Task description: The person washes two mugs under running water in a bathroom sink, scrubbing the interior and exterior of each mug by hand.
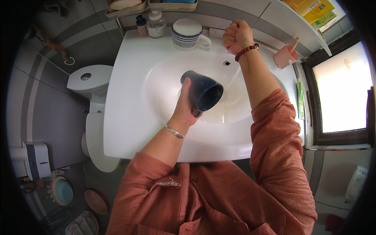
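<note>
My left hand [188, 107] holds a dark blue mug [202, 88] by its side and handle, tilted with its open mouth towards the lower right, over the white sink basin [164, 76]. At the back of the sink my right hand [238, 36] is closed around a metal part [235, 23], probably the faucet handle; most of it is hidden by the fingers. The overflow hole [227, 63] shows below that hand. To the left of my right hand, a white mug with blue stripes [187, 35] stands on the counter, a white lid over its top.
A clear pump bottle [156, 25] and a small dark-topped bottle [141, 26] stand at the back left. A pink cup [284, 57] with a handle sticking out and a green tube [300, 100] are on the right. A shelf [311, 26] juts out above; a toilet [100, 132] is on the left.
</note>
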### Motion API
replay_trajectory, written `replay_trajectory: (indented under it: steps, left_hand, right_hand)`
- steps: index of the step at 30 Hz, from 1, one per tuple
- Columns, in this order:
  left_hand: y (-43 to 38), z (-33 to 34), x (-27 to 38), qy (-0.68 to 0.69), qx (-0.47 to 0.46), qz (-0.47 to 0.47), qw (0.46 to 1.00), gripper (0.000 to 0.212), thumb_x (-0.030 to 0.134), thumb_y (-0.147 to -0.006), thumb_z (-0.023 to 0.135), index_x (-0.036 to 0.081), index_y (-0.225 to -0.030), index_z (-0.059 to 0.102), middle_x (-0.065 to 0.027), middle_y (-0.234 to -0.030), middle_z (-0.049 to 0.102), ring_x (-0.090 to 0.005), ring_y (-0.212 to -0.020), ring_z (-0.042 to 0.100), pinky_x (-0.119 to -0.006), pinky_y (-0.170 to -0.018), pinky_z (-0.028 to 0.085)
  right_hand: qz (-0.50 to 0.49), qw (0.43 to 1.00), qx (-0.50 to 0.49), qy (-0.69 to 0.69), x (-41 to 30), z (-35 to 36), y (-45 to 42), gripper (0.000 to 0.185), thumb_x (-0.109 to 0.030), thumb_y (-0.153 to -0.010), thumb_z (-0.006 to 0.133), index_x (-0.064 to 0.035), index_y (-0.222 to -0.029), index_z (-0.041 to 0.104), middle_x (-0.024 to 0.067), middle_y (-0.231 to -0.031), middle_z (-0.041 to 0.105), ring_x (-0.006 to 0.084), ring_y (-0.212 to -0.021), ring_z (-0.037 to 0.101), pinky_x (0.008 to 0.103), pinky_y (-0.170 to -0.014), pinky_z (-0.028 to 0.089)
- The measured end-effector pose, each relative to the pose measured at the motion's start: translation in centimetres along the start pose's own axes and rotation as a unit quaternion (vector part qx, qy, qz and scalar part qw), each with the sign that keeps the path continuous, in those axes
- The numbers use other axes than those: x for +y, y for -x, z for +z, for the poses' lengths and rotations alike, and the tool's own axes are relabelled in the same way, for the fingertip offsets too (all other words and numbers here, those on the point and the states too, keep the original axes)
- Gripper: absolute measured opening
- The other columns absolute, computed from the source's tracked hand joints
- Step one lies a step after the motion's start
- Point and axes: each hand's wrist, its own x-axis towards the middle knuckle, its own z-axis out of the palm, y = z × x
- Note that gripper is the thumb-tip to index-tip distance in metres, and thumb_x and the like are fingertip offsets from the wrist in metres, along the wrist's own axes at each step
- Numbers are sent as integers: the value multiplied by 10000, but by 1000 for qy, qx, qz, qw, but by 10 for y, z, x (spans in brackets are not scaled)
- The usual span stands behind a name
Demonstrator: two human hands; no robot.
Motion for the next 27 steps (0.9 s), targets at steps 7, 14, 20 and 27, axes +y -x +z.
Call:
replay_trajectory:
  steps: [7, 14, 20, 27]
  left_hand:
    - [0, 0, 1, -2, 18, -4, 1000, 515, 696, -676, 547, 224, -881, 563, 42, -770, 583, -79, -578, 515, -183, -404, 305]
    - [-8, -9, 2, 21, -4, -15, 1000, 485, 669, -658, 594, 210, -813, 559, 47, -694, 560, -63, -445, 429, -154, -358, 255]
    - [-12, -13, 4, -5, -6, -17, 1000, 491, 664, -650, 607, 200, -800, 557, 49, -701, 561, -59, -445, 422, -152, -344, 250]
    - [-21, -17, -5, -193, 15, 44, 980, 415, 491, -746, 633, 125, -929, 561, 10, -843, 589, -78, -658, 547, -202, -499, 420]
  right_hand:
    - [-10, 999, -31, 33, 6, -8, 5, 393, -334, -867, 392, -181, -527, 267, -60, -471, 222, 86, -379, 175, 243, -348, 113]
    - [117, 992, -52, 5, 72, -75, 31, 380, -298, -899, 421, -176, -563, 295, -69, -496, 222, 66, -388, 177, 227, -358, 130]
    - [77, 987, 58, -129, 65, -101, 14, 150, -138, -876, 391, -117, -736, 440, -48, -554, 339, 56, -410, 242, 210, -357, 168]
    - [-122, 782, -230, 566, 80, -56, 88, 512, -310, -826, 512, -77, -1271, 412, 123, -1191, 512, 288, -1077, 499, 351, -923, 375]
